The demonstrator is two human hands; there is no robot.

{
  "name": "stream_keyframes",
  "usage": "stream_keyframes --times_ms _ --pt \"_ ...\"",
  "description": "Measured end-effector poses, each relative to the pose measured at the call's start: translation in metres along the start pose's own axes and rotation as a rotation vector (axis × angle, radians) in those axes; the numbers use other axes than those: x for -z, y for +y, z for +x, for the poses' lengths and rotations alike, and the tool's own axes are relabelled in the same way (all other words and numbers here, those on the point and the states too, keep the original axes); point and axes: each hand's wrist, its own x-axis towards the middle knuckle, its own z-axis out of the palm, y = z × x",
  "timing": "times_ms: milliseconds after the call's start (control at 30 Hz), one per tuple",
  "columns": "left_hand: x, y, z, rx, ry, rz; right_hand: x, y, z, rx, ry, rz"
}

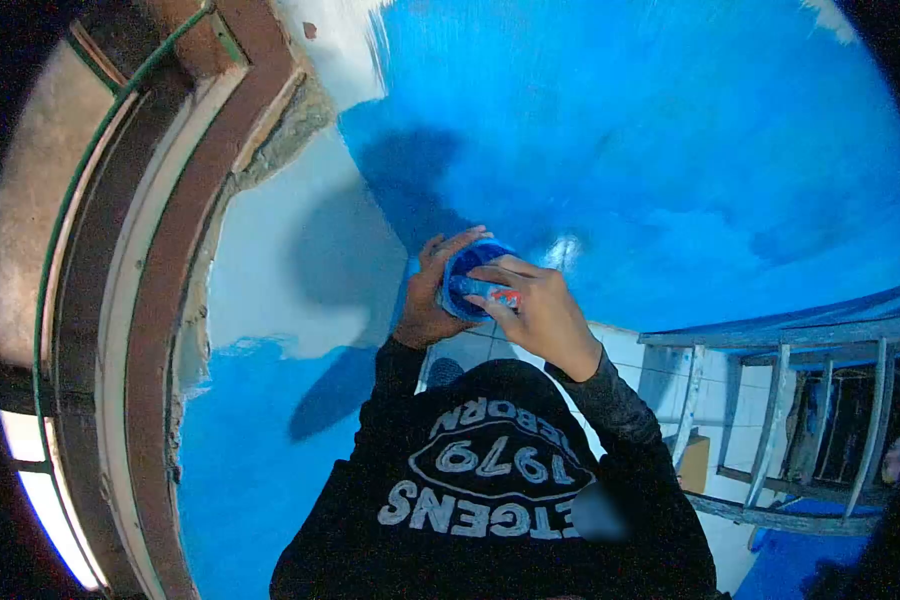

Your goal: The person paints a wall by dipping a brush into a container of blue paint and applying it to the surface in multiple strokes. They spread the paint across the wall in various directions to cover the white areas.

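My left hand point(433, 293) is wrapped around the side of a small round paint container point(459, 309), held in front of my chest. Dark blue paint point(472, 262) shows inside it. Over its opening, my right hand point(545, 308) is closed on a paintbrush point(507, 297) with red and white marking on its handle. The brush's blue-coated head points into the container, and fingers cover part of it. Both hands are close to the freshly painted wall point(610, 130).
A wooden ladder point(770, 410) lies to the right, near a cardboard box point(694, 463). White floor tiles point(618, 348) show below. At left runs a brown frame point(175, 210) with a green cable point(75, 170). An adjoining wall point(270, 255) is partly pale, partly blue.
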Motion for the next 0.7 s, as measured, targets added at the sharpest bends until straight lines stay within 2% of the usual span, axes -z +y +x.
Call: stream_keyframes --times_ms 33,100,133,167,233,267,400,467,533,633,700 --pt "-0.002 0.0 -0.001 0.006 0.009 -0.004 0.004 -0.004 -0.002 0.001 -0.011 -0.003" --pt "0.0 -0.001 -0.003 -0.036 0.037 0.008 0.01 -0.013 -0.003 -0.094 0.138 0.128" --pt "0.0 -0.002 -0.006 -0.028 0.049 0.012 0.01 -0.014 -0.003 -0.064 0.246 0.195" --pt "-0.001 -0.005 -0.008 -0.049 0.065 -0.004 0.013 -0.018 -0.003 -0.058 0.236 0.197" --pt "-0.004 -0.005 -0.008 -0.072 0.079 -0.019 0.024 -0.027 -0.007 -0.294 0.274 0.154" --pt "-0.004 -0.004 -0.008 -0.066 0.09 -0.081 0.022 -0.023 -0.007 -0.183 0.336 0.122" --pt "-0.008 0.002 -0.009 -0.001 0.115 -0.137 0.008 -0.018 -0.01 -0.121 0.383 0.152" --pt "-0.011 0.009 -0.011 0.025 0.118 -0.132 0.001 -0.022 -0.015 -0.281 0.412 0.388" --pt "-0.014 0.007 -0.011 0.051 0.123 -0.123 -0.003 -0.016 -0.019 -0.303 0.421 0.418" --pt "-0.018 0.0 -0.01 -0.031 0.132 -0.12 -0.003 -0.011 -0.022 -0.377 0.428 0.535" --pt "-0.015 0.002 -0.013 0.106 0.111 -0.116 -0.002 -0.01 -0.025 -0.432 0.42 0.624"
